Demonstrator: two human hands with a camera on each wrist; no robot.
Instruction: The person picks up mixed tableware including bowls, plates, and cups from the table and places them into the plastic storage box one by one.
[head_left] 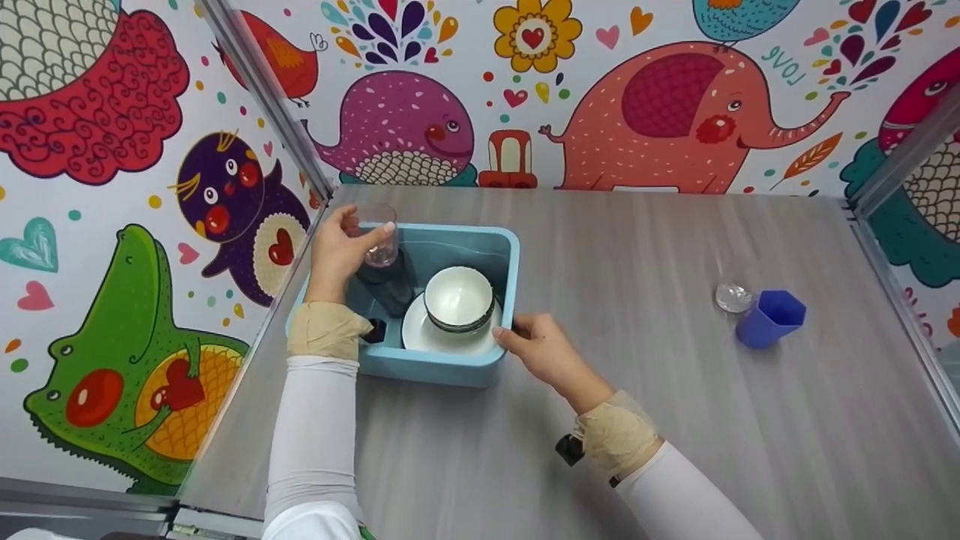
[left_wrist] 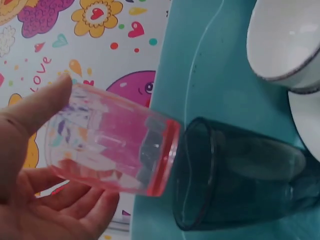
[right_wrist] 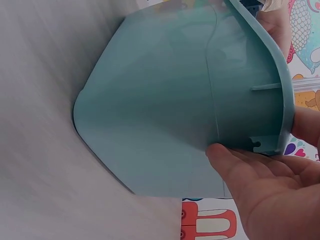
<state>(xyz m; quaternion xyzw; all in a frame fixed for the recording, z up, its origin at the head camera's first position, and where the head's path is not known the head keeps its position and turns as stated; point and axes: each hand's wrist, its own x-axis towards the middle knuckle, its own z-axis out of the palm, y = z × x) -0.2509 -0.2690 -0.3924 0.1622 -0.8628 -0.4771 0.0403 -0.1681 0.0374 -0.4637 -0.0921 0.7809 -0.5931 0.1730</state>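
Observation:
A clear pink-tinted cup point(left_wrist: 115, 140) is held between the thumb and fingers of my left hand point(head_left: 336, 251), tilted over the back left of a light blue plastic bin point(head_left: 435, 367). Just beside its pink end, the left wrist view shows the mouth of a dark translucent tumbler point(left_wrist: 245, 175) leaning in the bin; I cannot tell if they touch. White bowls point(head_left: 457, 295), stacked, sit on a white plate point(head_left: 415, 334) in the bin's right part. My right hand point(head_left: 551, 352) grips the bin's front right rim, thumb over the edge, fingers along the outer wall point(right_wrist: 165, 125).
On the grey tabletop point(head_left: 637, 247) to the right stand a blue faceted cup point(head_left: 770, 320) and a small clear glass point(head_left: 733, 298) close to its left. Cartoon-printed walls point(head_left: 525, 97) border the table at the back and sides, with metal rails point(head_left: 270, 97) at the corners.

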